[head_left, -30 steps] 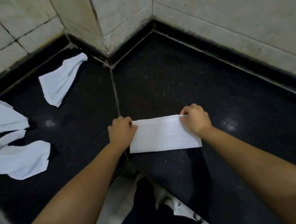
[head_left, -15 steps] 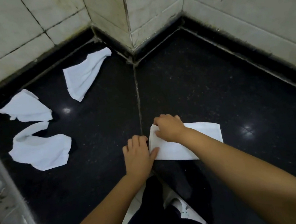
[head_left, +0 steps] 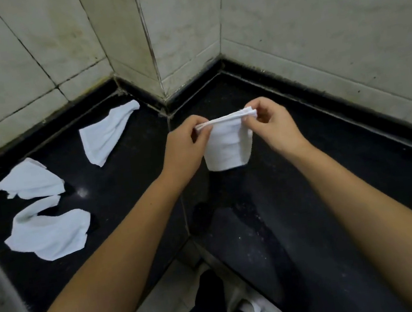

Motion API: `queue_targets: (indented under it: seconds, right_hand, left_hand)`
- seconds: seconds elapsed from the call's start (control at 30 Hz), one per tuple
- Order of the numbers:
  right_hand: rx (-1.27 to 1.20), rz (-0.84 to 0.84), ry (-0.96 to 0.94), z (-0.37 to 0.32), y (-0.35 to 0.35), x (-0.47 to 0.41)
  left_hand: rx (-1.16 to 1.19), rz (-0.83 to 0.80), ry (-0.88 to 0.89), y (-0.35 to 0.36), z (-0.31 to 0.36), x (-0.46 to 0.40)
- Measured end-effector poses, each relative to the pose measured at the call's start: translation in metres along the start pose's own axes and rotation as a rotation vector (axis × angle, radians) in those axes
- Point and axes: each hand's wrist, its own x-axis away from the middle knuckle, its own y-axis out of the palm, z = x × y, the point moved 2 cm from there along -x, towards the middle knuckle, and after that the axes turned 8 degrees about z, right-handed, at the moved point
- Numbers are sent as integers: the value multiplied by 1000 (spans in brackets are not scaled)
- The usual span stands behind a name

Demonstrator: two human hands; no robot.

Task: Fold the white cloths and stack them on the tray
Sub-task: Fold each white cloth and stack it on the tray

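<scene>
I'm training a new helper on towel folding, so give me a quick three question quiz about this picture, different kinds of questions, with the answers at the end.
1. True or false: the folded cloth lies flat on the black counter.
2. How many loose white cloths wait unfolded on the counter to the left? A) one B) three C) five
3. Fill in: the left hand and the right hand each pinch the cloth's ____ edge.

Key:
1. False; both hands hold it up and it hangs from them.
2. B: far cloth, middle cloth, near cloth.
3. Top.
</scene>
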Motion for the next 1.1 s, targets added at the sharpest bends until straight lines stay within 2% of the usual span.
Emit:
queue_targets:
  seconds: [0.13, 0.27, 0.4, 0.47, 0.63, 0.77, 0.93, 1.0, 1.1]
  right_hand:
    - [81, -81, 39, 26, -10, 46]
    - [240, -240, 187, 77, -10, 113]
    - [219, -354, 329, 110, -9, 155]
    - [208, -338, 362, 113, -10, 152]
    - [175, -134, 413, 113, 1, 94]
    - [301, -7, 470, 122, 20, 50]
    - [580, -55, 512, 136, 36, 38]
    - [705, -62, 480, 136, 37, 42]
    - [890, -98, 449, 132, 38, 52]
  left_hand:
    - [85, -112, -106, 4, -14, 52]
    - [50, -346, -275, 15, -52, 121]
    - [11, -557, -361, 24, -68, 151]
    - [20, -542, -383, 26, -70, 142]
    - [-34, -367, -360, 40, -77, 84]
    - [-133, -368, -350, 60, -91, 40]
    - [-386, -441, -217, 77, -113, 30]
    - [-439, -390, -227, 77, -116, 36]
    - [-486, -278, -330, 73, -112, 54]
